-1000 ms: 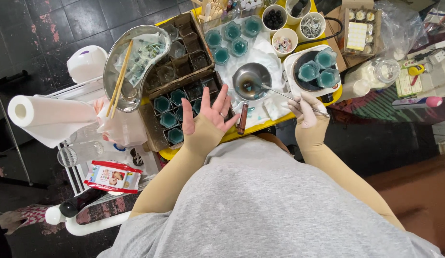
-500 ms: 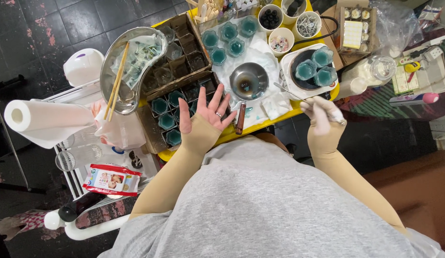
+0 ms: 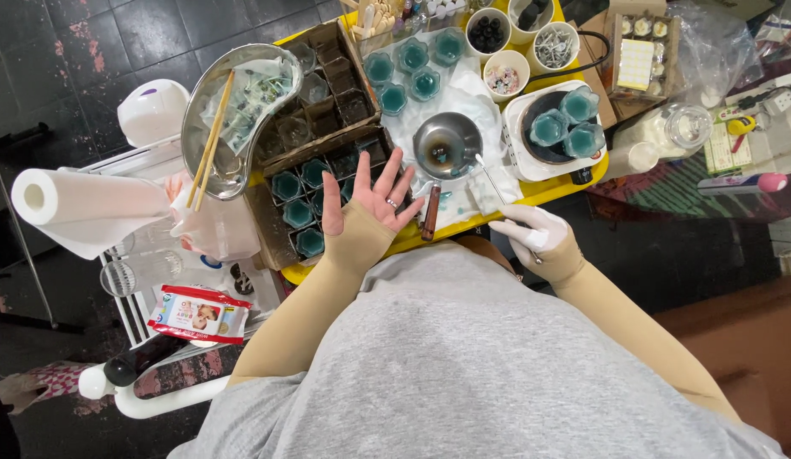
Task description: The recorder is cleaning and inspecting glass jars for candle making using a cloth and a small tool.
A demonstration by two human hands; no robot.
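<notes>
1. Head view: the left hand (image 3: 367, 202) is held flat with fingers spread, grasping nothing, over a cardboard box (image 3: 319, 127) of teal-filled glasses (image 3: 298, 212).
2. The right hand (image 3: 531, 234) is closed around a thin metal stirrer (image 3: 491, 177), whose long axis is angled up-left toward the small metal pot (image 3: 446, 144).
3. The pot is placed far of both hands, nearer the right; a brown handle (image 3: 429, 212) is seen between them.

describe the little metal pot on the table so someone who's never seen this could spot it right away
On the yellow table, look at the white cloth in the middle. The round metal pot sits there, just beyond the spread left hand. It is the only shiny steel bowl among teal glass cups, with dark liquid inside.
</notes>
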